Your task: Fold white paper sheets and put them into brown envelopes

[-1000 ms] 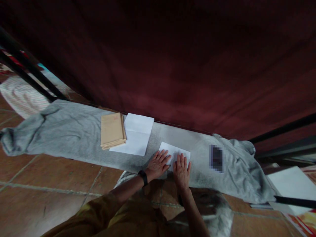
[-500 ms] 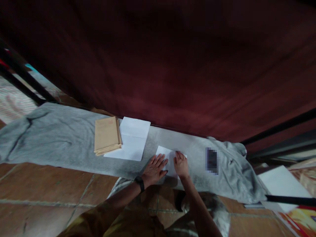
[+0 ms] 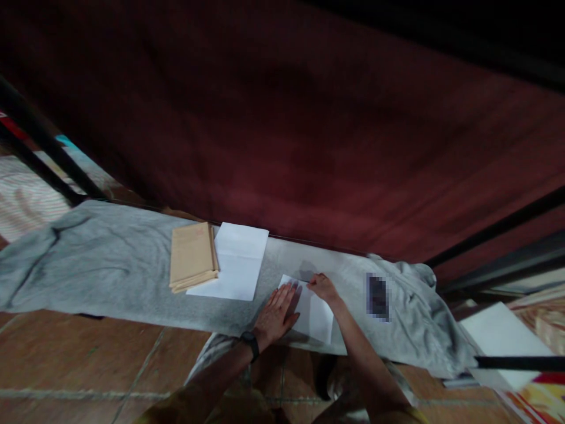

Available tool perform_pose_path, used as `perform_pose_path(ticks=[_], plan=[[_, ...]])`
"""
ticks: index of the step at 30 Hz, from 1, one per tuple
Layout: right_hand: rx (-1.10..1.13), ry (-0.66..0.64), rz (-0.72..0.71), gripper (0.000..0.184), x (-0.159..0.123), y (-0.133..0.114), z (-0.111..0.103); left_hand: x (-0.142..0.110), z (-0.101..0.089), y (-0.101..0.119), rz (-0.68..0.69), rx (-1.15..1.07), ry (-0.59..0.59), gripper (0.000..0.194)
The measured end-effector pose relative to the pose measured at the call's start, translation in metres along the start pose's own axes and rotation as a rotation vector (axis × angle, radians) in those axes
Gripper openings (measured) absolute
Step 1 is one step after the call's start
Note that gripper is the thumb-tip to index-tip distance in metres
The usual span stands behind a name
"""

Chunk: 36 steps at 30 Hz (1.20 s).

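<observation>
the piece of white paper, one in number, smooth and four-sided, lies flat under your hands, near the front edge of the gray cloth. your left hand rests palm down on its left part, fingers extended. your right hand is at its far edge with fingers bunched; whether they pinch the paper is not clear. your two hands are near each other, not touching. one black wristband encircles your left wrist.

to the left, note one larger white sheet, creased across the middle. its left side runs beneath a stack of brown envelopes, flat and rectangular; the layers are too small to count. to the right is one dark rectangular object, blurred. the cloth is soft, wrinkled at both ends. beyond it hangs dark red fabric; below are brown floor tiles with pale joints.
</observation>
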State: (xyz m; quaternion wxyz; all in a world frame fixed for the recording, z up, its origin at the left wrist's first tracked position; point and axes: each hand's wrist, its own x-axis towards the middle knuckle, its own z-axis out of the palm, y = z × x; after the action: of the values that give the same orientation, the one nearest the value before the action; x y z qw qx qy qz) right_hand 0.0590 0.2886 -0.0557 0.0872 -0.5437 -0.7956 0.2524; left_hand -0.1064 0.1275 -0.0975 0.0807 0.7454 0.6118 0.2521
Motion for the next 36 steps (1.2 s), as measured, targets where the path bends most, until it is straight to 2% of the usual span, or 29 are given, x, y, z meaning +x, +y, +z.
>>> perform_pose_path(ticks=[3, 5, 7, 9, 11, 14, 17, 20, 22, 24, 28, 30, 32, 36], plan=[[0.143, -0.017, -0.029, 0.009, -0.008, -0.002, -0.02, -0.003, 0.002, -0.004, -0.129, -0.214, 0.128, 0.07], [0.251, -0.006, -0.057, 0.014, -0.015, -0.002, -0.037, -0.002, 0.001, -0.009, -0.302, -0.456, 0.233, 0.071], [0.356, 0.027, -0.093, 0.02, -0.022, -0.003, -0.054, 0.003, -0.006, -0.014, -0.496, -0.766, 0.286, 0.074], [0.437, 0.066, -0.126, 0.026, -0.03, -0.005, -0.069, 0.012, -0.019, -0.018, -0.634, -1.09, 0.23, 0.072], [0.521, 0.102, -0.147, 0.03, -0.039, -0.008, -0.079, 0.023, -0.035, -0.019, -0.692, -1.346, 0.124, 0.066], [0.722, 0.153, -0.167, 0.032, -0.054, -0.013, -0.084, 0.04, -0.055, -0.014, -0.738, -1.53, 0.034, 0.053], [0.861, 0.193, -0.161, 0.033, -0.068, -0.013, -0.079, 0.05, -0.059, -0.005, -0.764, -1.597, -0.026, 0.047], [0.9, 0.225, -0.132, 0.033, -0.08, -0.006, -0.07, 0.053, -0.056, 0.003, -0.774, -1.582, 0.058, 0.044], [0.91, 0.237, -0.13, 0.031, -0.084, 0.001, -0.063, 0.055, -0.056, 0.007, -0.722, -1.507, 0.114, 0.042], [0.901, 0.25, -0.143, 0.028, -0.086, 0.009, -0.057, 0.058, -0.061, 0.009, -0.595, -1.362, 0.132, 0.037], [0.853, 0.273, -0.206, 0.019, -0.087, 0.024, -0.04, 0.066, -0.073, 0.009, -0.21, -0.967, 0.12, 0.015], [0.788, 0.291, -0.252, 0.019, -0.09, 0.033, -0.026, 0.064, -0.071, 0.006, -0.06, -0.819, 0.076, 0.023], [0.677, 0.322, -0.278, 0.025, -0.096, 0.042, -0.007, 0.054, -0.061, 0.0, 0.024, -0.703, 0.021, 0.038], [0.399, 0.346, -0.313, 0.043, -0.119, 0.06, 0.036, 0.016, -0.029, -0.015, 0.03, -0.493, -0.139, 0.057]])
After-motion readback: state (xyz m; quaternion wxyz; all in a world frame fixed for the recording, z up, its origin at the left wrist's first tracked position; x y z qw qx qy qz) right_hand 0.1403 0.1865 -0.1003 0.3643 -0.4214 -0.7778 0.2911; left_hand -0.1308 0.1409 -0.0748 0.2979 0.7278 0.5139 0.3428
